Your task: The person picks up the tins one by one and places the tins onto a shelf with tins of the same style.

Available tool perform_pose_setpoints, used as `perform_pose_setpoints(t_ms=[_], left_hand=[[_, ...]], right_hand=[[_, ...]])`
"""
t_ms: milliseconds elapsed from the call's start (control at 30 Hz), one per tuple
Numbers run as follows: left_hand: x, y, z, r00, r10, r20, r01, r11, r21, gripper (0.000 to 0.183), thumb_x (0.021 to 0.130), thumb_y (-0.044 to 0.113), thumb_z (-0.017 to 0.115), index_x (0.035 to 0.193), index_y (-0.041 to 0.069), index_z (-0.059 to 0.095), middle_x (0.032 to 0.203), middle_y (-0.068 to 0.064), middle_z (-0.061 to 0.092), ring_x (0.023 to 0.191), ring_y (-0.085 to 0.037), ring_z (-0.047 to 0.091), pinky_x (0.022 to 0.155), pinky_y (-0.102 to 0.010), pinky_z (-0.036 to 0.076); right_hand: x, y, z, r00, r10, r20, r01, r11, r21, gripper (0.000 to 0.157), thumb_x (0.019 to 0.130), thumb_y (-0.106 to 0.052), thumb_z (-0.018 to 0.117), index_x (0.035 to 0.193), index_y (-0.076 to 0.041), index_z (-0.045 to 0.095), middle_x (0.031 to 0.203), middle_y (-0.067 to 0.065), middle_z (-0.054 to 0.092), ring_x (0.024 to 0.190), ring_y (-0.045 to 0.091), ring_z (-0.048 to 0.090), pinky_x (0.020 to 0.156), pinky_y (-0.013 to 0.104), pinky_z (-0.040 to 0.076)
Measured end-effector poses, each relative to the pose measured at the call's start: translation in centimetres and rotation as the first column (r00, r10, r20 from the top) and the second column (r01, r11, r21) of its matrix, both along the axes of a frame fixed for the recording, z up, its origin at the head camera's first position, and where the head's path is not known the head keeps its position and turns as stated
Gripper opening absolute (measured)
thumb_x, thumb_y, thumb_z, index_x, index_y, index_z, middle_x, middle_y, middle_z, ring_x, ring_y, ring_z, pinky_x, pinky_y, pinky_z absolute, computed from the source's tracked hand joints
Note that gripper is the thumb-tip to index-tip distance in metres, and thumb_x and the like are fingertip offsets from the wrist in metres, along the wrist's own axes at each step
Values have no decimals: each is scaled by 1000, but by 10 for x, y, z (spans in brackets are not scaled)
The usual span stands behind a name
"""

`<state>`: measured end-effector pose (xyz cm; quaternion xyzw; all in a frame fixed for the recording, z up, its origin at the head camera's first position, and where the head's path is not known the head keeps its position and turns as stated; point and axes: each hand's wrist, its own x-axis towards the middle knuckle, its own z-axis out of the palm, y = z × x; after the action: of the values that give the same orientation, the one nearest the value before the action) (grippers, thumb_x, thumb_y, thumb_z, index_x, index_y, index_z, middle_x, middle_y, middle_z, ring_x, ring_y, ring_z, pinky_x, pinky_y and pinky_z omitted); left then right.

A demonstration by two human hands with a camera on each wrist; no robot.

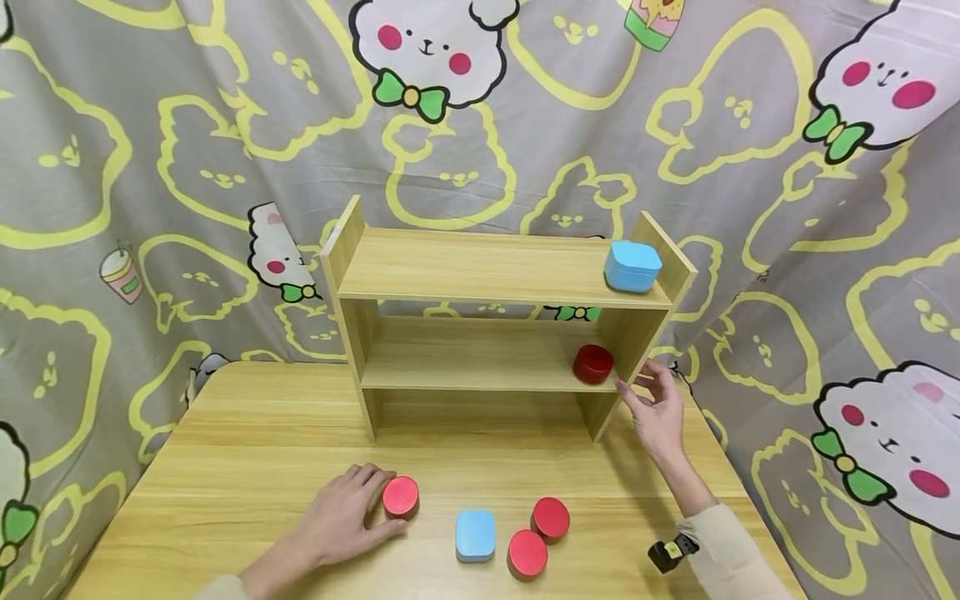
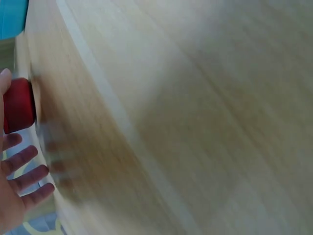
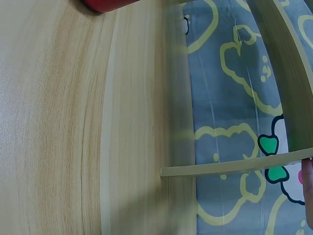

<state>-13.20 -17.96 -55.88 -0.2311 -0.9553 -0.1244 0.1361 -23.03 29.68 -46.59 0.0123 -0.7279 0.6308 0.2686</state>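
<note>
In the head view my left hand [image 1: 341, 517] lies low over the table beside a round red tin [image 1: 401, 497], with the thumb and forefinger on either side. The left wrist view shows that red tin [image 2: 18, 105] between thumb and loosely spread fingers [image 2: 30, 175]; whether they press on it I cannot tell. My right hand [image 1: 662, 408] is against the outer right side of a wooden shelf [image 1: 480, 262], thumb near its front edge. The right wrist view catches only a finger [image 3: 308, 188] at the side panel [image 3: 234, 166].
A blue box [image 1: 632, 267] sits on the top shelf at right, and a dark red tin [image 1: 593, 364] on the middle shelf below. On the table [image 1: 247, 450] stand another blue box [image 1: 476, 535] and two red tins [image 1: 551, 518]. A patterned curtain [image 1: 187, 167] hangs behind.
</note>
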Motion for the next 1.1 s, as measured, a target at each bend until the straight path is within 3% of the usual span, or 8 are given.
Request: perform_pose_setpoints(t_ms=[200,633,867,1100], left_hand=[[-1,3,-4,1000,-1,-26,0,1000,-13,67,83,76,73,122,23,70,109,7,70,100,-13,66,82,-35,61],[-2,4,-5,997,11,-71,-12,1000,-15,57,81,72,78,110,23,72,102,8,69,95,-11,64,79,-32,60],[-5,7,2,994,10,-112,-12,1000,-13,55,80,69,80,107,22,72,97,9,67,92,-9,62,78,-30,59],[-8,16,11,994,0,-114,0,1000,7,55,80,67,80,111,22,73,103,7,70,98,-12,65,86,-34,60]], right_hand=[[2,-1,0,1000,6,0,-6,1000,-7,44,89,14,73,130,9,58,109,-12,65,96,3,64,70,9,57],[2,-1,0,1000,8,-9,-8,1000,0,44,89,14,72,130,9,59,109,-13,66,96,2,64,71,9,57],[1,-1,0,1000,7,-21,-7,1000,3,44,89,15,72,130,10,58,109,-12,65,97,3,64,71,10,57],[1,-1,-1,1000,8,-29,-8,1000,8,44,89,15,72,131,11,58,109,-13,65,96,2,65,71,9,57]])
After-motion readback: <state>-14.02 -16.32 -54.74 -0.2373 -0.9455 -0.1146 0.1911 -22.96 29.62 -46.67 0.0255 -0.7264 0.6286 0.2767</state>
